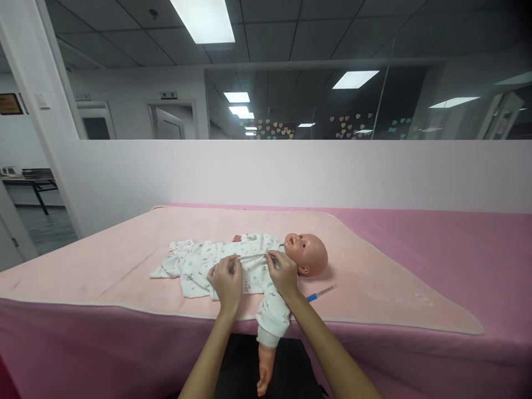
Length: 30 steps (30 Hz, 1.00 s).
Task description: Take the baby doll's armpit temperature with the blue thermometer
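The bald, tan plastic baby doll (308,252) lies on its back in front of me, its head to my right, dressed in a white cloth garment (252,271) printed with small, pale patterns. My left hand (226,280) pinches the edge of the garment's front around the doll's middle, thumb and fingertips drawn together, and my right hand (283,272) pinches the same edge higher up, just below the chin. Between the two grips the edge runs nearly straight, so I judge that holding it at two points stretches the cloth lightly and stops it bunching. With the doll face up, the front lies within easy reach of both hands. Its near arm (266,363), sleeved almost to the wrist, hangs over the table edge towards me between my forearms, which probably leaves the chest less crowded. A soft peach-coloured mat (374,293) with a pale border lies beneath the doll, seemingly as padding, over a pink cloth (440,249). Just beside my right wrist, near the doll's head, rests a slim, clear stick with a blue end (322,293), apart from the garment, perhaps to leave the cloth unobstructed.
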Each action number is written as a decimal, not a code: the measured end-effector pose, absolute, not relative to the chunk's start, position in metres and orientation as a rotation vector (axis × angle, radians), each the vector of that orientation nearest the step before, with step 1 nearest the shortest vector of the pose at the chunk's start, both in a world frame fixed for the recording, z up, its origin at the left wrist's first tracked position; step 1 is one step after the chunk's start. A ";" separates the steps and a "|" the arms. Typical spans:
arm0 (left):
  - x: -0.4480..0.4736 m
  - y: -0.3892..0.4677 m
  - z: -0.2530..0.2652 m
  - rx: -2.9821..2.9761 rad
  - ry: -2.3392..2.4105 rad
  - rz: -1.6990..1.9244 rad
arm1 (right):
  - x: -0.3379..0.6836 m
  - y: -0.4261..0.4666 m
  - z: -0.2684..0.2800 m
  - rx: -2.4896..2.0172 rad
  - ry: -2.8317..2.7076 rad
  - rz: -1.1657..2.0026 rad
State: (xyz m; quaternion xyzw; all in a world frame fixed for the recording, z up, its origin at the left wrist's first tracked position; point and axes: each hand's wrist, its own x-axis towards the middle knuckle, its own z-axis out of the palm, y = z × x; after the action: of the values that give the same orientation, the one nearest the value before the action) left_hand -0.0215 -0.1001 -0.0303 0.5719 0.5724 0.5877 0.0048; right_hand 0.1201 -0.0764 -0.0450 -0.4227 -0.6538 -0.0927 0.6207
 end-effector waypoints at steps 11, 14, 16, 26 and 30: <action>-0.024 -0.100 -0.029 1.816 1.547 2.027 | 0.120 -0.077 -0.043 -0.982 -1.500 -0.216; -0.022 -0.100 -0.032 1.919 1.432 1.986 | 0.120 -0.078 -0.043 -0.994 -1.488 -0.203; -0.021 -0.100 -0.033 1.976 1.378 1.955 | 0.120 -0.078 -0.044 -0.994 -1.480 -0.202; -0.018 -0.102 -0.034 1.814 1.576 2.175 | 0.120 -0.073 -0.046 -0.928 -1.492 -0.358; -0.021 -0.102 -0.032 1.638 1.668 2.200 | 0.120 -0.072 -0.046 -0.946 -1.530 -0.378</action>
State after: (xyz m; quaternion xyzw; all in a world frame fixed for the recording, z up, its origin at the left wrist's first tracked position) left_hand -0.0212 -0.1021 -0.0323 0.5100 0.5191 0.6850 -0.0345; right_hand 0.1203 -0.0716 -0.0463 -0.4090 -0.6618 -0.1636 0.6066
